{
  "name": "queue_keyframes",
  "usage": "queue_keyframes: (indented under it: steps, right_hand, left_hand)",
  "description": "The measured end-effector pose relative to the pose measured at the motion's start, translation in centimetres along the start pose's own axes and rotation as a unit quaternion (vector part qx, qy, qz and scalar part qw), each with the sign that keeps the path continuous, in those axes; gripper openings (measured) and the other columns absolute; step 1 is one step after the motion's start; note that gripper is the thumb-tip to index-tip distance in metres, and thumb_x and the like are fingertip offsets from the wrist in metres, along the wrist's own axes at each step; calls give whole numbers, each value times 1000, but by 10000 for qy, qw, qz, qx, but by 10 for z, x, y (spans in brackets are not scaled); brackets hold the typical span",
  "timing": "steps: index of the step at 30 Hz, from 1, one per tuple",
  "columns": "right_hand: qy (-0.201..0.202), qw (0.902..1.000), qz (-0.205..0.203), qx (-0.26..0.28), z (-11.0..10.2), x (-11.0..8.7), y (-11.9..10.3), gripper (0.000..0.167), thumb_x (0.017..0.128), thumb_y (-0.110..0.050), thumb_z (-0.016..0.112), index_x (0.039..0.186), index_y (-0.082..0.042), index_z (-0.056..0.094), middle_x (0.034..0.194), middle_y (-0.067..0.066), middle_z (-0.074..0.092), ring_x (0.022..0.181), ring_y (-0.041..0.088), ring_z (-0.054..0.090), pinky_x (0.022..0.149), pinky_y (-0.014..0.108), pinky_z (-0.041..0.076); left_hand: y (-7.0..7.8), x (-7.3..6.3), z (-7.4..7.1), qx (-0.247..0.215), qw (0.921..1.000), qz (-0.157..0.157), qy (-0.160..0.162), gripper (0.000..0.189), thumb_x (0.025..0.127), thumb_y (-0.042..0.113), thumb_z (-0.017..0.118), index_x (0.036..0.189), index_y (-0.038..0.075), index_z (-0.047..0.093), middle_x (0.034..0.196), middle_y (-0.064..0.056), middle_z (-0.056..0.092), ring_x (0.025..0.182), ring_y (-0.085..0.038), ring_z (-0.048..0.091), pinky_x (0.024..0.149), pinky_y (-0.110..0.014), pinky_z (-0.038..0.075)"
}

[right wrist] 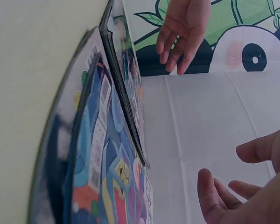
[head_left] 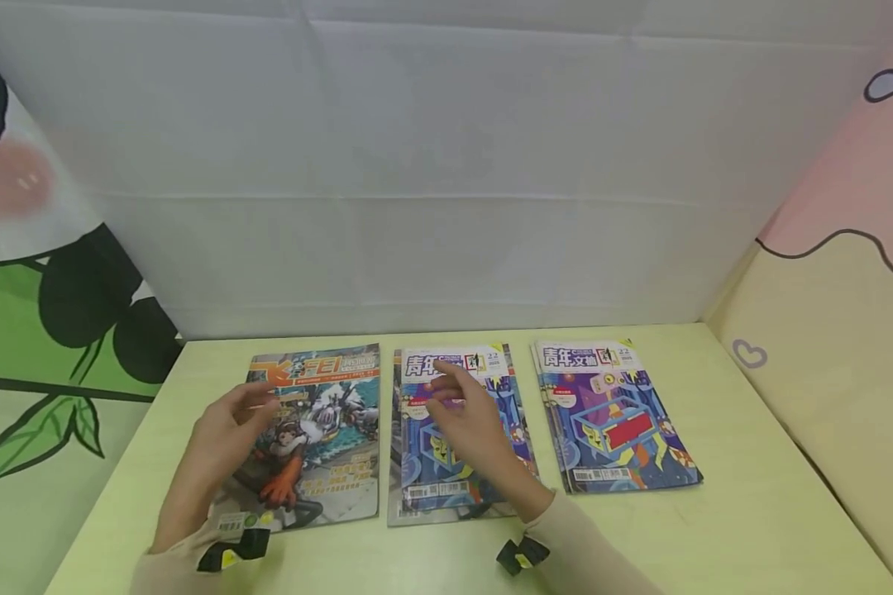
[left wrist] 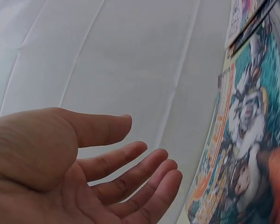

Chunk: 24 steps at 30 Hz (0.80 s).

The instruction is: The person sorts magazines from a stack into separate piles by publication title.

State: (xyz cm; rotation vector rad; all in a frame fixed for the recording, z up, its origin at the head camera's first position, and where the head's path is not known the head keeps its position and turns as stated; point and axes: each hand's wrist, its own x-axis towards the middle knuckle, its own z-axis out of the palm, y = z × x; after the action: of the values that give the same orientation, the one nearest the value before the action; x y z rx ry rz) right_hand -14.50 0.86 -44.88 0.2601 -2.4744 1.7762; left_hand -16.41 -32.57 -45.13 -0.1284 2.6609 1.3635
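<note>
Three groups of magazines lie on the table. On the left is a large magazine (head_left: 335,463) with an orange title and a cartoon figure. My left hand (head_left: 223,430) hovers at its left side, thumb and fingers apart and holding nothing. In the middle, a smaller purple-blue magazine (head_left: 506,405) lies on top of a larger magazine (head_left: 396,504), whose cover is mostly hidden. Over that pair is my right hand (head_left: 476,421), its fingers loosely bent around air. The right wrist view shows this hand (right wrist: 252,196) raised above the covers.
Further right, a stack of smaller purple-blue magazines (head_left: 618,421) lies slightly fanned on the pale yellow table (head_left: 759,496). A white cloth wall (head_left: 446,182) rises behind the table's back edge. Printed cartoon panels stand at the left and right sides.
</note>
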Motion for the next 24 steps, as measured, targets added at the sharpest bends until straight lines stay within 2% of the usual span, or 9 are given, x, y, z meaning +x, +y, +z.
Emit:
queue_keyframes:
  steps: [3,8,18,20,24]
  right_hand:
    - [57,10000,4,-44,-11,-7,2,52,105,-3,71,156,-6,60,130,12,72,117,29,69,92,31,63]
    - [249,9996,-112,-108,-32,-19,3,51,105,-4,73,155,-6,62,132,16,71,117,31,70,92,31,62]
    - [638,9977,28,-234,-71,-32,8,52,104,2,71,154,-3,61,133,19,71,118,34,70,89,26,60]
    - [695,9971,131,-293,-77,-33,8,52,104,1,72,154,-4,61,134,18,72,119,33,71,90,25,60]
    - [765,9958,305,-393,-84,-33,11,51,105,-1,72,155,-6,62,135,16,73,119,31,71,92,23,59]
  left_hand:
    - [11,-3,11,-50,9998,169,1,62,118,28,58,166,-5,39,161,-36,49,148,-56,49,115,-69,49]
    - [24,-7,27,-8,9981,607,-51,57,116,24,62,163,-4,46,158,-32,55,143,-53,56,109,-65,56]
    - [38,-12,55,-287,9873,1559,67,47,113,15,67,156,0,56,148,-25,66,131,-46,67,110,-63,56]
    - [41,-12,61,-299,9856,1664,53,46,113,16,67,155,0,58,147,-24,67,130,-45,68,109,-62,57]
    - [45,-10,74,-326,9852,1683,4,46,112,17,69,154,2,59,145,-22,69,127,-41,70,107,-59,59]
